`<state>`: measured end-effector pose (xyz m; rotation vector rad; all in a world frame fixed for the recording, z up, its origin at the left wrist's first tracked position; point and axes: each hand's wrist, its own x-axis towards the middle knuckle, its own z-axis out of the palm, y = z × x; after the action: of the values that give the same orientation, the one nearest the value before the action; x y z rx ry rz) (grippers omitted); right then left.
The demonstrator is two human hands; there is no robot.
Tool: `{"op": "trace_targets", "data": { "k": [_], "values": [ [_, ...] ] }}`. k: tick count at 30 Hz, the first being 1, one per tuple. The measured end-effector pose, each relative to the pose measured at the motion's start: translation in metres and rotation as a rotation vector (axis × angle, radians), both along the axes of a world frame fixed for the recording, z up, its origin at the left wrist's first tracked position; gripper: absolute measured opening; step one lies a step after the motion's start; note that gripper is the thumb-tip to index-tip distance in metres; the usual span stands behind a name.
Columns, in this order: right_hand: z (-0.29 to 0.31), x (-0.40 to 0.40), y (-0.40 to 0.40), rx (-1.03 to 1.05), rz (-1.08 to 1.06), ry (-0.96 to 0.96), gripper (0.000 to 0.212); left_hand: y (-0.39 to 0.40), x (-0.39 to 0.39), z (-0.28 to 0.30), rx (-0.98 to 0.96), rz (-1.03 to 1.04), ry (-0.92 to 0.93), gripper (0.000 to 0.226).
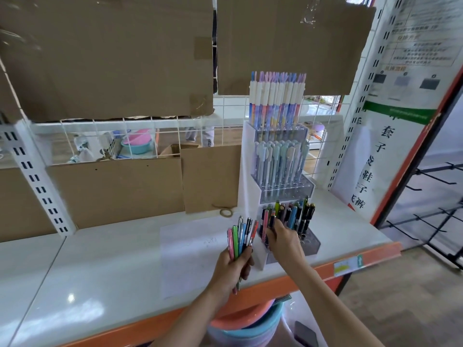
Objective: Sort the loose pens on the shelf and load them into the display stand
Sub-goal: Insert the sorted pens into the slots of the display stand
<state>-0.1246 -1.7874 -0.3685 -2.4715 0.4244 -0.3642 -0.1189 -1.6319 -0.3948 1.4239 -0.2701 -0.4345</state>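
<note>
A: Holding the bundle of pens (241,240) upright in your left hand (231,270), you have that fist wrapped tight around their lower barrels, clips fanned out above your knuckles.

B: And my right hand (284,242)?

A: It's forward and to the right of the bundle, at the bottom tier of the display stand (253,171). Your fingertips (271,227) are pinched on a pen (265,227) at the left end of that tier, which I judge you are seating in a hole. Whether the pinch is fully tight I cannot tell; your own fingers hide the contact.

B: Where do the remaining ones go?

A: The bottom-tier pens (292,217) already standing are just beyond your right hand. The open holes seem to lie under and in front of your palm, though the wrist covers most of them. The two upper tiers, further from you and higher, look full.

B: So what does the next move depend on?

A: On axis and reach. Each pen in your left fist stands nearly vertical, tilted slightly away from you, much like the stand's holes. The bundle is just beside your right hand, to its left, so a short sideways trip of the right hand should collect the next pen. Your left hand is the farther one from the holes and is better kept as the magazine.
</note>
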Motion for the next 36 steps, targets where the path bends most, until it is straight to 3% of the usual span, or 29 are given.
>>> {"op": "trace_targets", "data": {
  "k": [6, 11, 15, 22, 28, 36],
  "values": [
    [0.015, 0.006, -0.001, -0.125, 0.041, 0.085, 0.018, 0.002, 0.001, 0.004, -0.013, 0.006, 0.008, 0.018],
    [-0.007, -0.005, -0.002, 0.029, -0.034, -0.038, 0.024, 0.005, 0.002, 0.001, -0.008, 0.012, 0.001, 0.021],
    [-0.009, -0.010, 0.000, 0.039, -0.008, -0.072, 0.023, 0.006, 0.003, -0.002, 0.007, 0.013, 0.002, 0.023],
    [-0.002, -0.006, 0.012, -0.183, 0.053, -0.069, 0.019, 0.005, 0.001, 0.001, -0.005, 0.001, -0.004, 0.023],
    [-0.008, -0.009, 0.004, -0.026, -0.017, -0.119, 0.022, 0.008, 0.004, 0.000, -0.014, 0.015, 0.011, 0.021],
    [0.011, 0.005, 0.006, -0.159, 0.027, 0.075, 0.016, 0.002, 0.003, 0.000, 0.010, 0.029, 0.028, 0.023]
  ]
}}
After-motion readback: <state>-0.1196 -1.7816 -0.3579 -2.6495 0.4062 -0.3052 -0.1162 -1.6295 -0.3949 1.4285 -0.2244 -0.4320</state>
